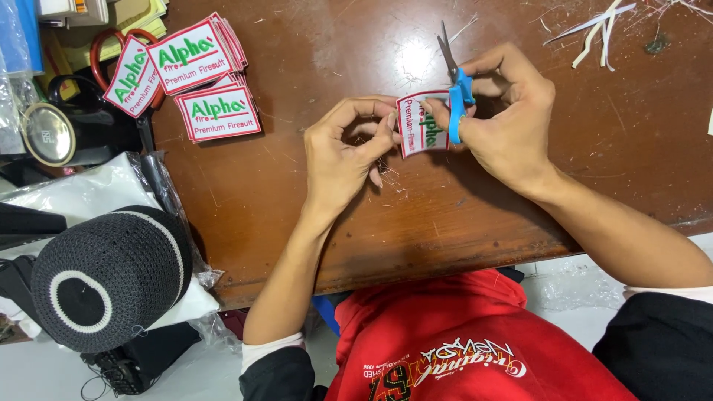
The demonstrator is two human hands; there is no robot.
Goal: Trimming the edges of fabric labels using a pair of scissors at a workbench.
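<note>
My left hand (343,152) pinches the left edge of a small white embroidered patch (418,125) with a red border and green lettering, held just above the brown wooden table (312,208). My right hand (505,111) grips small blue-handled scissors (454,89), blades pointing away from me, at the patch's right edge; its fingers also touch the patch.
Stacks of matching patches (197,74) lie at the table's far left, partly over red-handled scissors (111,44). White trimmings (594,30) litter the far right. A black-and-white knitted cap (111,275) sits on plastic bags to my left, beside a round metal lid (46,134).
</note>
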